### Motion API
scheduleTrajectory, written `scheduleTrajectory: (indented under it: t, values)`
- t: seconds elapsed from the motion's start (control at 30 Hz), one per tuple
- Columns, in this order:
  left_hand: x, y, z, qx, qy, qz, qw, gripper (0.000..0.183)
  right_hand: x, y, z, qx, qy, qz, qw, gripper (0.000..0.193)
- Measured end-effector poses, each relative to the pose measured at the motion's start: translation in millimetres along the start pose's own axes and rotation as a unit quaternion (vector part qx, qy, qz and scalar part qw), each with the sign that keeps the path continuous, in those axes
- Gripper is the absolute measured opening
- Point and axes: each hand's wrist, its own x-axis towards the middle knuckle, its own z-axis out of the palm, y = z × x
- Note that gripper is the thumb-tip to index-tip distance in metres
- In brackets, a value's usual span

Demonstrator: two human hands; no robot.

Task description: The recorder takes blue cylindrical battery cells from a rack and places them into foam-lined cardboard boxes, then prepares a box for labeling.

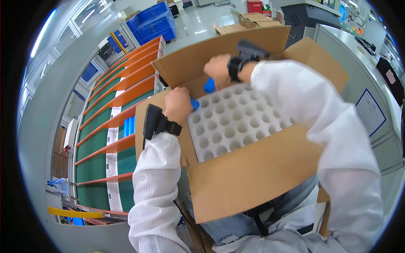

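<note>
In front of me stands an open cardboard box (pixel 249 173) with a white foam tray (pixel 230 122) inside, its top full of rows of round holes. The holes in view look unfilled. My left hand (pixel 178 102) is closed at the tray's left far corner, and the end of a blue cylinder (pixel 195 104) sticks out from its fingers. Farther back, over the tray's far edge, my right hand (pixel 218 69) grips another blue cylinder (pixel 209 85), slightly blurred. The lower ends of both cylinders are hard to make out.
A green conveyor (pixel 95 145) with orange dividers (pixel 120 145) runs along the left; several blue cylinders (pixel 129 126) lie in one lane. Blue cartons (pixel 152 23) are stacked beyond it. A grey cabinet (pixel 358 71) borders the box on the right. Brown cartons (pixel 257 20) stand behind.
</note>
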Motion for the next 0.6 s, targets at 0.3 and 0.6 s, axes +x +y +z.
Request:
scheduleTrajectory:
  t: [0.3, 0.6]
  values:
    - [19, 9, -26, -0.008, -0.060, -0.008, 0.998, 0.036, 37, -35, 42, 0.016, 0.015, -0.004, 1.000, 0.040]
    - [-14, -35, -34, -0.218, 0.155, 0.055, 0.962, 0.040, 38, -36, 56, 0.169, 0.188, -0.093, 0.963, 0.053]
